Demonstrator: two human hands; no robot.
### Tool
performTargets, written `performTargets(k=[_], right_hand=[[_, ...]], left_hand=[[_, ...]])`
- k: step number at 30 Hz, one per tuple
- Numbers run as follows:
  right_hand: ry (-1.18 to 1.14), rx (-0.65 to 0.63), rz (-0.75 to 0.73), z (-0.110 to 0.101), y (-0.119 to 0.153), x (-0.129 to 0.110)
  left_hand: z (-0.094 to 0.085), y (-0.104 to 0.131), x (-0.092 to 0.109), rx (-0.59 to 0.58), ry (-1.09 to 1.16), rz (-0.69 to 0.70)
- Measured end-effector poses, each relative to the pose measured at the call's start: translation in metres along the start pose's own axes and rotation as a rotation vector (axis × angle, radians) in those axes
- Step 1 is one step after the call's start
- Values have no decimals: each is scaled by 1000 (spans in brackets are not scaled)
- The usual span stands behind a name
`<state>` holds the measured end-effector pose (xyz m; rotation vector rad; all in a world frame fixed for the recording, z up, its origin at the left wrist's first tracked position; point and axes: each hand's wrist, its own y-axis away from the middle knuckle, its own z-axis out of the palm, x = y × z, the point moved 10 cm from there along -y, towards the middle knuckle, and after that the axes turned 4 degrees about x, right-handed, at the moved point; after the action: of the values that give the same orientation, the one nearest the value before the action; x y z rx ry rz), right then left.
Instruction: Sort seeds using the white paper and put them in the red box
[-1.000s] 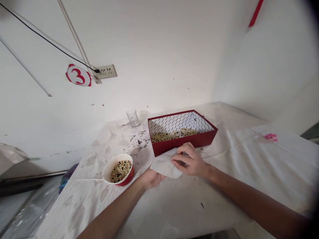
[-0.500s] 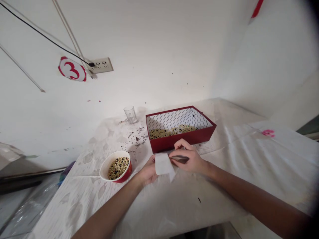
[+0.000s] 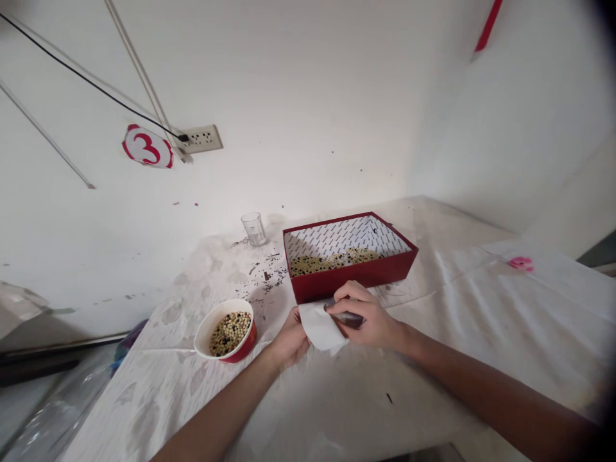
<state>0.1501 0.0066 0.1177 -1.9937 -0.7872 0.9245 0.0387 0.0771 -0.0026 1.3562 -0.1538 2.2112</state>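
In front of the red box (image 3: 356, 276), my left hand (image 3: 290, 340) is closed on a white sheet of paper or tissue (image 3: 320, 326), which hides part of its fingers. Its loose lower corner hangs toward the table. My right hand (image 3: 368, 317) meets it from the right, its fingers pinching a small dark brown object (image 3: 350, 318) at the sheet's edge. Fingers cover most of that object, so its kind is unclear. Mixed pale and black beans (image 3: 332, 260) cover the floor of the box.
Left of my hands stands a red and white paper bowl (image 3: 250, 340) holding similar beans (image 3: 231, 332). Behind it are a clear glass (image 3: 254, 230) and scattered dark shreds (image 3: 266, 276). A white cloth (image 3: 481, 308) covers the table. A socket strip (image 3: 205, 138) is on the wall.
The sheet has turned and its loose edge now droops more to the right, below my right fingers. The whole scene sits slightly lower in view; both hands keep their grip.
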Motion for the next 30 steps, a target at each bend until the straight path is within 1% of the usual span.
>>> performTargets(k=[4,7,12,15,18,23,30], right_hand=[[9,28,34,0,0,3],[29,37,13,-1,-1,3],[73,11,-11,0,0,3],[78,15,4,0,2,5],[99,46,26,-2,1,5],[115,88,38,-7,-2,2],[116,79,49,-6,0,6]], left_hand=[[6,-1,3,-50,-16,11],[7,-2,2,-67,5,4],[-12,-5,-3,58,89,14],[-16,-6,-5,87,103,11],[-13,-7,-3,76,84,25],[-1,-7,3,-9,42,49],[-3,-6,1,6,71,31]])
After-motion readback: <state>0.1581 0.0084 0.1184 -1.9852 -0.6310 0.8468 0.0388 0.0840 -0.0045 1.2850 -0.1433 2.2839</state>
